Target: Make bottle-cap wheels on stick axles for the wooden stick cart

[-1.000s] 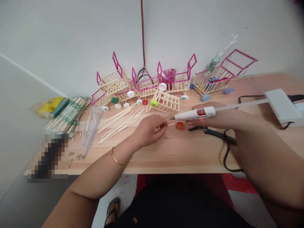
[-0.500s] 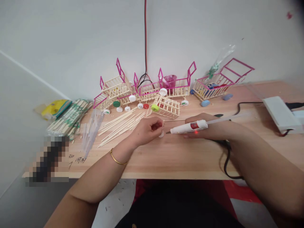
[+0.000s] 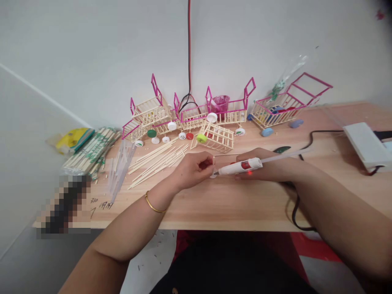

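Note:
My left hand (image 3: 196, 170) is closed in a pinch on a short pale wooden stick (image 3: 214, 160) that stands about upright. Right below the fingertips is a small whitish round cap (image 3: 213, 176), partly hidden; whether the stick is joined to it I cannot tell. My right hand (image 3: 266, 166) grips a white hot glue gun (image 3: 239, 166) with a red patch and a lit red light. Its dark nozzle points left, at or very near the cap and the stick's lower end. A clear glue stick (image 3: 288, 154) extends from the gun's rear.
Stick-built carts (image 3: 214, 136) with bottle-cap wheels and magenta rails line the wall, with a pink cup (image 3: 220, 105) among them. Loose sticks (image 3: 159, 163), clear glue sticks (image 3: 119, 175) and bagged chopsticks (image 3: 92, 149) lie left. A white box (image 3: 363, 145) and black cord (image 3: 295, 212) are right.
The glue gun has moved left and its nozzle has come up to the cap at my left fingertips. My left hand keeps its pinch; the whole view has shifted slightly.

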### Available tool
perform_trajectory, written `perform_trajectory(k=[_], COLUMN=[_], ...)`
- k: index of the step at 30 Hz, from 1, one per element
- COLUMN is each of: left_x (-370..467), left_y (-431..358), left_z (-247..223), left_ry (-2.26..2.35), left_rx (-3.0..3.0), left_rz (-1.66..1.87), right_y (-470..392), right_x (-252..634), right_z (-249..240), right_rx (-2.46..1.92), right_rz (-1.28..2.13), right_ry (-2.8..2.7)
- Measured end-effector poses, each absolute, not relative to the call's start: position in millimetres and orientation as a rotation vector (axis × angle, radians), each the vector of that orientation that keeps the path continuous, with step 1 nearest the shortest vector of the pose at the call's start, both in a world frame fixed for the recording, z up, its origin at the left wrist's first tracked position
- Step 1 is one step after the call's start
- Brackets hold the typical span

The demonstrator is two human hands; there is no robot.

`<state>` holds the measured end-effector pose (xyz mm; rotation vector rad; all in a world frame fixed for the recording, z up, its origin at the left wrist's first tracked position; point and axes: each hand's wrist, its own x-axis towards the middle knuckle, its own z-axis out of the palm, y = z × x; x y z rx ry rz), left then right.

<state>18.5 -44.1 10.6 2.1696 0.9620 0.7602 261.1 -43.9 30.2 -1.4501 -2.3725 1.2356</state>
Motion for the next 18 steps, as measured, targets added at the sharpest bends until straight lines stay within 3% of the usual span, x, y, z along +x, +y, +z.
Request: perform_trajectory(k=[18], left_x=[16.0], left_y=[-40.5], left_z=[7.1], left_ry=[1.036], left_rx=[2.29], left_rz=[0.795], right_y=[-45.3], right_x=[256.8], right_z=[33.4], right_rx=[-1.493], right_rz=[1.185], right_ry=[-2.332])
